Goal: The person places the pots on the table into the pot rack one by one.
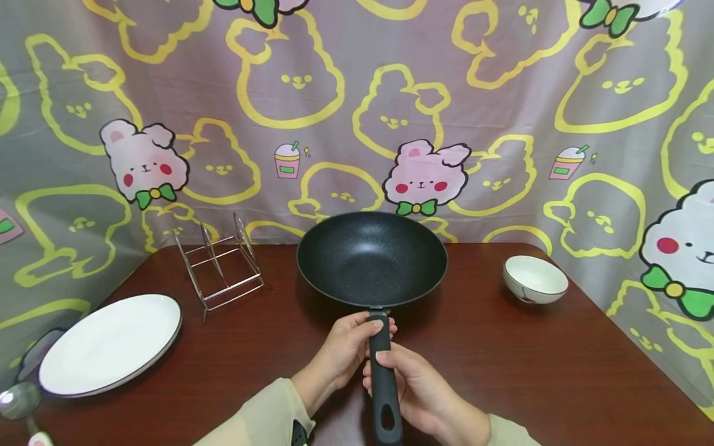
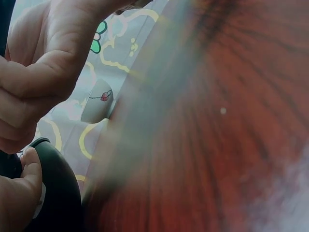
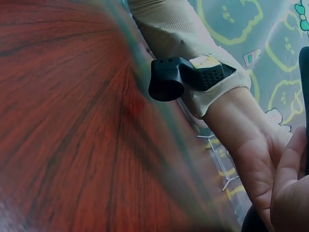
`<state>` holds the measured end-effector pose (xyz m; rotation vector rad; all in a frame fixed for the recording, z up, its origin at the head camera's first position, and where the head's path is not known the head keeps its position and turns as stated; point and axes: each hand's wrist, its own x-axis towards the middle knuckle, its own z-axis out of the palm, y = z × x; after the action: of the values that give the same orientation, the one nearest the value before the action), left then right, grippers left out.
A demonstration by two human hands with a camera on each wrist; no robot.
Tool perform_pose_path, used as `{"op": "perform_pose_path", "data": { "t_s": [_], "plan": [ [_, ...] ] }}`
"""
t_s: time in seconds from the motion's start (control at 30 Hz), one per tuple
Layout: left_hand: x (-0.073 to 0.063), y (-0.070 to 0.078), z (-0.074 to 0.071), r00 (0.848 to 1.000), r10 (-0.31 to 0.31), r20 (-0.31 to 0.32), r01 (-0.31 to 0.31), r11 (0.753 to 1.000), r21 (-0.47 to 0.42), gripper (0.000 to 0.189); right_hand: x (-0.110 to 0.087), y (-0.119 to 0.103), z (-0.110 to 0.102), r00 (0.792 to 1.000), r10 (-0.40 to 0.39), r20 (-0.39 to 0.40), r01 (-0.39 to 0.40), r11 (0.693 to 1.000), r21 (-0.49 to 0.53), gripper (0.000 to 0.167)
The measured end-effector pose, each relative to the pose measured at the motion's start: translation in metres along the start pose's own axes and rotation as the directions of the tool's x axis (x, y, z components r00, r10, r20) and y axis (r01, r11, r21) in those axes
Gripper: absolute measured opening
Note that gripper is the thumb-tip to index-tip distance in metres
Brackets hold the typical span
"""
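Observation:
A black wok (image 1: 370, 260) is in the middle of the head view, its dark inside showing and its long black handle (image 1: 386, 384) towards me. My left hand (image 1: 343, 347) grips the handle close to the wok, thumb on top. Just behind it, my right hand (image 1: 418, 384) wraps the handle's middle, its thumb also on top. In the left wrist view the dark wok side (image 2: 60, 188) shows beyond the left thumb, with the right hand (image 2: 53, 63) above. The right wrist view catches the left hand (image 3: 258, 164) beside the right fingers (image 3: 289, 179).
On the brown table (image 1: 474, 347), a white plate (image 1: 114, 344) lies at left, near a ladle-like utensil (image 1: 21, 402). A wire rack (image 1: 231, 291) stands left of the wok. To the right sits a white bowl (image 1: 535, 275). A patterned curtain (image 1: 346, 142) hangs behind.

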<state>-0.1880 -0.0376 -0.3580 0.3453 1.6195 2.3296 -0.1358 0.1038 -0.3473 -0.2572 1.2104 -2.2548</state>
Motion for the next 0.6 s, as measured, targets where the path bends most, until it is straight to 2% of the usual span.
{"op": "perform_pose_path", "data": {
  "t_s": [0.6],
  "plan": [
    [-0.0027,-0.0034,-0.0016,1.000,0.025,0.018,-0.025,1.000,0.006,0.042,-0.0021,0.0011,0.0007,1.000,-0.001,0.014,0.002,0.999,-0.035,0.023]
  ]
}}
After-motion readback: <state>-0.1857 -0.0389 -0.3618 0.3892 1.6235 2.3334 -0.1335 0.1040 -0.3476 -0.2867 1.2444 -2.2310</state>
